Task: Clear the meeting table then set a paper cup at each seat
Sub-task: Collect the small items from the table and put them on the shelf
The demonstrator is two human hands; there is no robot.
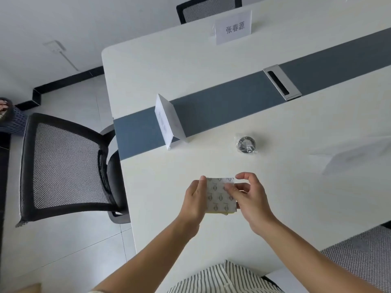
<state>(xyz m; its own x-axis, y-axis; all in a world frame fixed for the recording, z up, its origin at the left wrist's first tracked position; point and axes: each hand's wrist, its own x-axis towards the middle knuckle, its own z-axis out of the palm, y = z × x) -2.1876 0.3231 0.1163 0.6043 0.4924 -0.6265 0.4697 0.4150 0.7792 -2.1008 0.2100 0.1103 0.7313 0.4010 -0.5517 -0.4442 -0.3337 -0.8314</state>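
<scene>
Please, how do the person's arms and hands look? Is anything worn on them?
Both forearms are bare to the frame edge: no sleeves, gloves, watch or rings show on the left hand or right hand. The garment below is white with dark stripes.

— Where's the camera?
— On my head, wide-angle, facing forward and steeply down onto the desk (169,166).
— How near?
— Close above my left hand (194,199) and right hand (251,199); a single view.
</scene>
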